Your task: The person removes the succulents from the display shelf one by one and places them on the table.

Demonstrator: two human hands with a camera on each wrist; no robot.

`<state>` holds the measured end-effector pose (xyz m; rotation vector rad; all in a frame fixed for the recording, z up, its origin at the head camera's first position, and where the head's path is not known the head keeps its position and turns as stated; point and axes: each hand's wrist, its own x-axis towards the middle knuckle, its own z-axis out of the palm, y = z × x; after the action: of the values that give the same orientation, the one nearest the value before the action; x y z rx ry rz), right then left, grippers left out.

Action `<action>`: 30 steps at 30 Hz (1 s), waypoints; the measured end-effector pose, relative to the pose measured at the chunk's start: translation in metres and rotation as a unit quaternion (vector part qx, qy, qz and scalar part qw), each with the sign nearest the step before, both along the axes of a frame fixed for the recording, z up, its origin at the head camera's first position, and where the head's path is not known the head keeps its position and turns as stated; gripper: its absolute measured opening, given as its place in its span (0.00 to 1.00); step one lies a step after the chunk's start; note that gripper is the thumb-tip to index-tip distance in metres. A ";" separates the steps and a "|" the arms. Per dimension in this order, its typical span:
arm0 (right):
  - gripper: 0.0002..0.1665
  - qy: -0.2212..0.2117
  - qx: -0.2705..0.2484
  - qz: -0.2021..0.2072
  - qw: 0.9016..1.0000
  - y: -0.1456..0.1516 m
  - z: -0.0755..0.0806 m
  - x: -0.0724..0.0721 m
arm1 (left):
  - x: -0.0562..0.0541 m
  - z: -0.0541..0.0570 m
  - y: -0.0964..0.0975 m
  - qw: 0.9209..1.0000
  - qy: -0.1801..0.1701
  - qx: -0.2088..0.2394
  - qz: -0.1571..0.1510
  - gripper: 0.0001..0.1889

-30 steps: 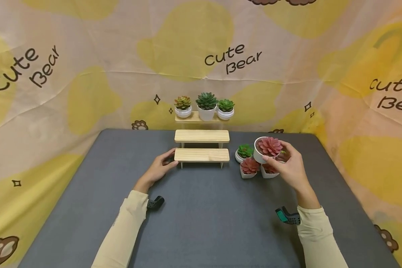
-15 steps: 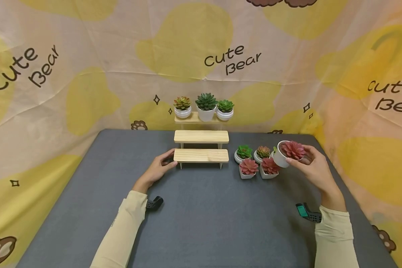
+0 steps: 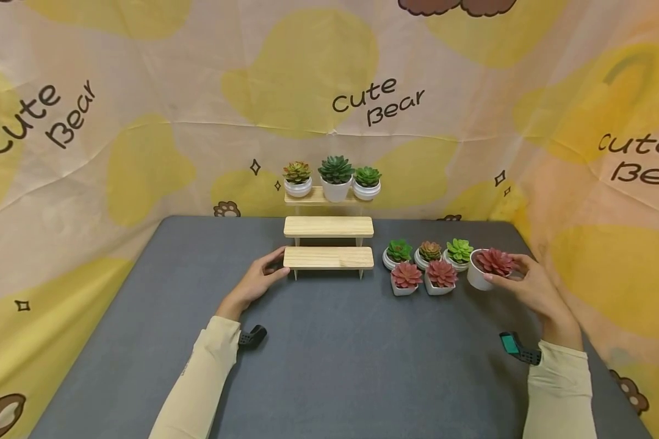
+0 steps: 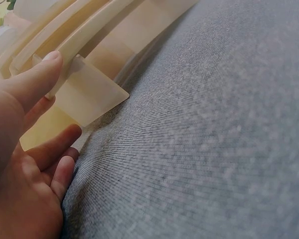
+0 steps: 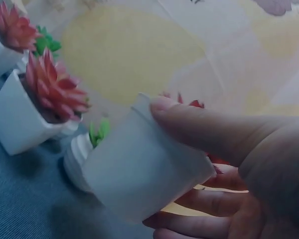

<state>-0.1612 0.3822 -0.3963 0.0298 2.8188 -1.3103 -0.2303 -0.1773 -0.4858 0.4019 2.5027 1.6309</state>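
At the right end of the plant group, my right hand (image 3: 538,289) holds a red potted succulent (image 3: 480,274) by its round white pot, thumb on the near side. In the right wrist view the white pot (image 5: 139,169) leans, and I cannot tell whether its base touches the table. My left hand (image 3: 252,281) grips the left end of the lowest step of a wooden three-step stand (image 3: 328,258). The left wrist view shows the thumb (image 4: 40,77) on the step's edge, with other fingers loosely bent below. On the top step stand three green or yellowish succulents (image 3: 336,174).
Left of the held pot, several small potted succulents stand in two rows on the grey table (image 3: 329,366): a lime-green one (image 3: 459,251) at the back right, red ones (image 3: 441,275) in front. A patterned cloth (image 3: 285,73) hangs behind the table.
My right hand has carried the red succulent rightward and lowered it beside the group, uncovering the small plants behind it. The left hand has stayed at the stand.
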 end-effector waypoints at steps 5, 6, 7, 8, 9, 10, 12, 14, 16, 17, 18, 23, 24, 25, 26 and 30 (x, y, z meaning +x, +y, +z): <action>0.42 -0.006 0.007 0.030 1.000 0.006 -0.015 -0.004 | 0.000 -0.001 0.001 1.000 0.001 0.001 0.001 0.34; 0.41 -0.004 0.005 0.036 0.999 0.006 -0.018 -0.005 | 0.000 -0.001 0.001 1.000 0.000 0.000 0.001 0.34; 0.41 -0.002 0.003 0.040 0.999 0.007 -0.021 -0.006 | 0.001 -0.001 0.001 1.000 0.000 0.000 0.000 0.34; 0.40 -0.001 -0.005 0.044 0.999 0.006 -0.024 -0.006 | 0.001 -0.001 0.001 1.000 0.000 -0.002 0.000 0.34; 0.40 -0.002 -0.010 0.048 0.999 0.006 -0.026 -0.007 | 0.001 -0.001 0.001 1.000 -0.001 -0.001 0.000 0.34; 0.40 -0.004 -0.010 0.049 0.999 0.006 -0.028 -0.008 | 0.001 0.000 0.001 1.000 -0.002 -0.001 0.000 0.34; 0.42 -0.013 -0.009 0.051 0.999 0.006 -0.030 -0.009 | 0.001 0.000 0.001 1.000 -0.002 -0.001 0.000 0.34; 0.42 -0.018 -0.007 0.050 0.999 0.006 -0.033 -0.010 | 0.000 0.000 0.001 1.000 -0.002 0.001 0.000 0.34; 0.43 -0.022 -0.005 0.052 0.998 0.007 -0.035 -0.011 | -0.001 0.000 0.001 1.000 -0.001 0.004 -0.002 0.34; 0.43 -0.022 -0.007 0.055 0.998 0.008 -0.037 -0.012 | -0.001 0.000 0.000 1.000 -0.001 0.003 -0.002 0.34; 0.42 -0.020 -0.012 0.058 0.998 0.009 -0.038 -0.012 | -0.001 0.000 0.000 1.000 -0.002 0.005 -0.003 0.34; 0.41 -0.020 -0.026 0.069 0.997 0.011 -0.045 -0.015 | 0.000 0.000 0.000 1.000 -0.002 0.002 -0.002 0.34; 0.42 -0.023 -0.025 0.070 0.997 0.012 -0.045 -0.015 | 0.000 0.000 0.000 1.000 -0.001 0.002 -0.002 0.34; 0.42 -0.026 -0.022 0.070 0.997 0.012 -0.045 -0.015 | 0.000 0.000 0.000 1.000 0.000 0.001 -0.003 0.34; 0.43 -0.028 -0.020 0.072 0.997 0.012 -0.045 -0.015 | 0.000 0.000 0.000 1.000 0.000 0.003 -0.003 0.34; 0.43 -0.030 -0.009 0.080 0.996 0.013 -0.044 -0.015 | -0.002 -0.001 0.000 1.000 -0.002 0.008 -0.003 0.34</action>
<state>-0.1759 0.3951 -0.4403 -0.1503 2.6960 -1.2768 -0.2319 -0.1776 -0.4866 0.4076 2.4840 1.6496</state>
